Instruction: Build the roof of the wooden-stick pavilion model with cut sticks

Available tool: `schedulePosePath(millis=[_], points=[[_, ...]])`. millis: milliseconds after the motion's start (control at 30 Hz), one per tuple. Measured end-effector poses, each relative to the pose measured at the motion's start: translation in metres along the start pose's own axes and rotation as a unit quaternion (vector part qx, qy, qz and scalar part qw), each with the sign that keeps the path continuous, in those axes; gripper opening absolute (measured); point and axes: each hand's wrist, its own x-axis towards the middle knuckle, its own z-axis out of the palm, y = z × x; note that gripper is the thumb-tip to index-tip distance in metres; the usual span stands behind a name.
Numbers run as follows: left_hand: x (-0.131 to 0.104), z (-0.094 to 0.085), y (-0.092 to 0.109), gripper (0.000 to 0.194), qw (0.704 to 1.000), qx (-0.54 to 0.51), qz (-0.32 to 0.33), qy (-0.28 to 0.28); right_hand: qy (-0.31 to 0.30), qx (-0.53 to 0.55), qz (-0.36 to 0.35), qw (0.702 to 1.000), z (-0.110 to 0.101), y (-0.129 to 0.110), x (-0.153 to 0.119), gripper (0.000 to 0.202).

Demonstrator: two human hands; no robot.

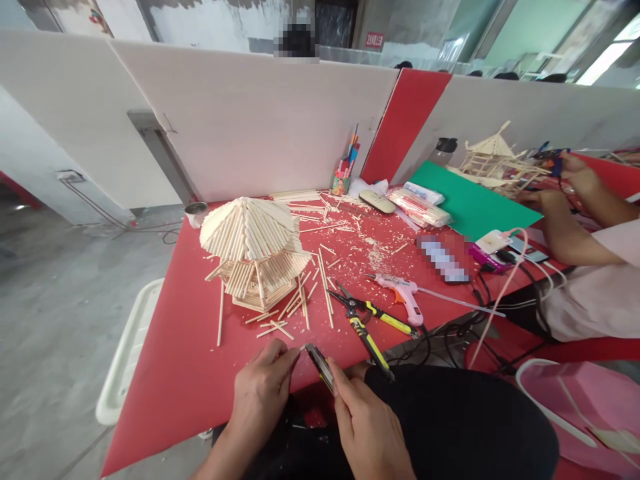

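Note:
My left hand (264, 385) is closed in a pinch near the front edge of the red table. The pale tip of a small wooden stick (302, 349) pokes out from its fingertips; the rest is hidden. In my right hand (367, 421) is a utility knife (319, 364), pointing away from me, its front end close beside the stick tip. Whether the blade touches the stick, I cannot tell. Beyond my hands stands a pavilion model (247, 233) built of thin wooden sticks, with several loose sticks (274, 328) lying in front of it.
Yellow-and-black pliers (357, 320) and a pink glue gun (403, 293) lie to the right. Behind are wood shavings, a pen holder (342, 180), a metal cup (197, 213) and a phone (443, 259). A co-worker's arms (575, 223) are at the right, near another stick model (500, 160).

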Motion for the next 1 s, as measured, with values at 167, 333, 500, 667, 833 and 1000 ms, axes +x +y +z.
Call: schedulePosePath(millis=[167,333,500,667,833,1000], points=[[0.0012,0.0008,0.0018,0.033,1.0,0.019,0.008,0.007,-0.034,-0.016,0.005,0.999,-0.0022,-0.0041,0.0017,0.049],[0.0013,0.0012,0.0023,0.031,1.0,-0.005,-0.013,0.01,-0.038,-0.014,0.008,0.999,-0.002,-0.0031,0.0018,0.048],[0.0028,0.0015,0.0034,0.03,0.998,-0.043,-0.036,0.015,-0.059,-0.016,0.01,0.998,-0.0036,-0.0026,0.0019,0.049],[0.0042,0.0021,0.0061,0.03,0.997,-0.065,-0.043,0.014,-0.078,-0.008,0.022,0.997,-0.0054,-0.0046,0.0027,0.049],[0.0053,0.0014,0.0082,0.031,0.996,-0.074,-0.05,0.017,-0.093,0.015,0.034,0.995,-0.0058,-0.0066,0.0032,0.05],[0.0056,0.0006,0.0085,0.03,0.996,-0.082,-0.043,0.017,-0.084,0.022,0.046,0.995,-0.0065,-0.0087,0.0035,0.048]])
